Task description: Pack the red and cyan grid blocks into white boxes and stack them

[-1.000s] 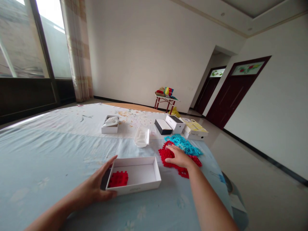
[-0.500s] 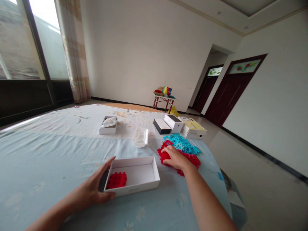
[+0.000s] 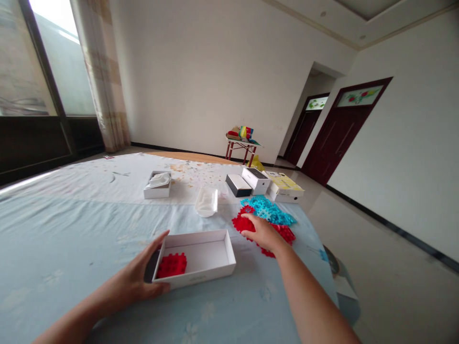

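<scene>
An open white box [image 3: 204, 277] stands near the front of the table, with red toothed pieces [image 3: 172, 265] in its left end. My left hand [image 3: 138, 274] grips the box's left end, fingers at the back corner and thumb at the front. To the right of the box lies a pile of red pieces [image 3: 285, 233], touching a pile of blue pieces [image 3: 276, 212]. My right hand [image 3: 261, 233] is over the red pile, thumb and fingers apart around some red pieces; whether any is gripped is unclear.
Behind the box are a clear plastic tray [image 3: 207, 201] and a small white box [image 3: 157, 191] with white wrapping. A black-and-white box [image 3: 238, 185], a white box [image 3: 256, 181] and a yellow-topped box [image 3: 285, 186] stand at the back right.
The whole view has shifted slightly. My right hand's fingers have shifted a little on the red pile, their gap now more visible. My left hand stays on the box.
</scene>
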The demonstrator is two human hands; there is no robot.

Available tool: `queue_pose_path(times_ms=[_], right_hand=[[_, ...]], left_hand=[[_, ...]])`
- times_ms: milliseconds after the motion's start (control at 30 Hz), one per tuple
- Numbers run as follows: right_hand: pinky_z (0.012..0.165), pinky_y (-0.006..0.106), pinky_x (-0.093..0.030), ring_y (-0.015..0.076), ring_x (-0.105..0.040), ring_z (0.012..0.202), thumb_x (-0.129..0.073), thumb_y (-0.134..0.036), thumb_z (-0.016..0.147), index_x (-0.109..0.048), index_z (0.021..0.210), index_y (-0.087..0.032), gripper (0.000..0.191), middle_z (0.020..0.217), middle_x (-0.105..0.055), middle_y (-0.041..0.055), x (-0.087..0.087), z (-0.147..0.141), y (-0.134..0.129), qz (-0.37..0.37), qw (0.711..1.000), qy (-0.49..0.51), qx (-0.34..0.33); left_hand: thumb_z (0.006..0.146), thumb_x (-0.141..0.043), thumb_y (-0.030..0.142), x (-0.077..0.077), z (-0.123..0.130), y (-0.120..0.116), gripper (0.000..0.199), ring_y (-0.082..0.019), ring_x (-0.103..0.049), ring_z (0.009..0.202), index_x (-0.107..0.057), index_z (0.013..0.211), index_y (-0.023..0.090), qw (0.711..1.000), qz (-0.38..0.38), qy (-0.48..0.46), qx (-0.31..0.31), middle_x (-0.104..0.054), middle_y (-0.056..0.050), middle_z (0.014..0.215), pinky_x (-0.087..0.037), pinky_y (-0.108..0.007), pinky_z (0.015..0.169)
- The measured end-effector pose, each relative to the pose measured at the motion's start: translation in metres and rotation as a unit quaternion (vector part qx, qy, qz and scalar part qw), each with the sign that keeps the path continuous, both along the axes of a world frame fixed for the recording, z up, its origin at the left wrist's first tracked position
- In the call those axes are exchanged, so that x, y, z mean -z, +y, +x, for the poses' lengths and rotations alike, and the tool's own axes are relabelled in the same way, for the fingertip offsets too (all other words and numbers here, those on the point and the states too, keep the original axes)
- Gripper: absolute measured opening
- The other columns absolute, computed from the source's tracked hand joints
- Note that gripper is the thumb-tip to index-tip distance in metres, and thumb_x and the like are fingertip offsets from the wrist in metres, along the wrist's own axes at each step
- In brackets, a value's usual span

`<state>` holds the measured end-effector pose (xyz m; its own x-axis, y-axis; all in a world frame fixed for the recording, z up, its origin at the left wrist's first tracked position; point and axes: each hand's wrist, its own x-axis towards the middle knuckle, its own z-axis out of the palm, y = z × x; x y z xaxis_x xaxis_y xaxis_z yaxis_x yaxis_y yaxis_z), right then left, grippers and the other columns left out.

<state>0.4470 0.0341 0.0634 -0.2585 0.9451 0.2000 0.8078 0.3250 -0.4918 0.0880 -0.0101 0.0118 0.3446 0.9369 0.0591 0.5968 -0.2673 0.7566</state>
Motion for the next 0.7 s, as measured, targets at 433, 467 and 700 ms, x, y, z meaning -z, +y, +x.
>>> queue_pose_path(times_ms=[433, 467, 700], right_hand=[[0.094, 0.033, -0.037, 0.0222, -0.052, 0.110, -0.066, -0.025, 0.065, -0.046, 0.126, -0.019, 0.065, 0.122, -0.055, 0.0096, 0.007, 0.002, -0.007, -0.054, 0.998, 0.002, -0.033], [0.094, 0.033, -0.038, 0.0222, -0.053, 0.109, -0.066, -0.025, 0.065, -0.047, 0.125, -0.019, 0.063, 0.121, -0.056, 0.0094, 0.006, 0.004, -0.008, -0.057, 0.998, 0.002, -0.034], [0.092, 0.035, -0.039, 0.0227, -0.055, 0.104, -0.062, -0.027, 0.070, -0.057, 0.113, -0.019, 0.044, 0.113, -0.061, 0.0077, 0.005, 0.007, -0.006, -0.033, 0.999, 0.008, -0.018]], left_hand=[[0.065, -0.065, 0.039, -0.003, 0.003, -0.002, 0.095, -0.027, -0.029, 0.130, -0.009, 0.140, 0.024, 1.000, -0.006, 0.000, -0.005, -0.028, -0.008, 0.144, -0.024, -0.039, 0.107], [0.066, -0.065, 0.040, -0.005, 0.003, -0.003, 0.095, -0.026, -0.027, 0.130, -0.008, 0.140, 0.024, 1.000, -0.010, 0.006, -0.003, -0.027, -0.008, 0.144, -0.024, -0.038, 0.107], [0.065, -0.066, 0.037, -0.013, 0.005, -0.007, 0.096, -0.026, -0.031, 0.128, -0.007, 0.140, 0.024, 1.000, -0.026, 0.011, 0.002, -0.032, -0.008, 0.142, -0.025, -0.037, 0.106]])
